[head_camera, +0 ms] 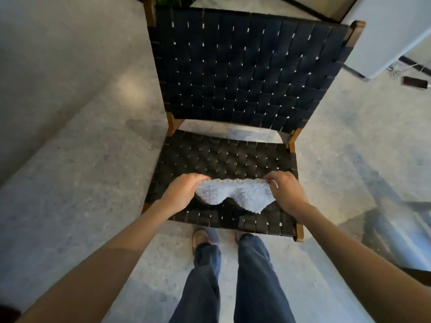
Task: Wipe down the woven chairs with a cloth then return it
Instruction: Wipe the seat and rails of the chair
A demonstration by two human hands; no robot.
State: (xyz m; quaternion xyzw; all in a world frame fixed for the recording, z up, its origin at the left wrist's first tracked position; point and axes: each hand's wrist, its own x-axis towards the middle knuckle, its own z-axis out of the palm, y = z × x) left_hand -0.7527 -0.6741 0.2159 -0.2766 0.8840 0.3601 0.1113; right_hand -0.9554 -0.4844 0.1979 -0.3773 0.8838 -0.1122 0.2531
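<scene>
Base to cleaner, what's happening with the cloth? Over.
Grips: left hand, right hand pinch cloth corners. Cloth stretched over woven chair seat. Nothing seen blocking.

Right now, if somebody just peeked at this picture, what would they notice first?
Probably the big black woven chair that fills the middle of the view. Next comes the fluffy white cloth stretched out above the front of the seat. The left hand and the right hand each hold one of its upper corners.
</scene>
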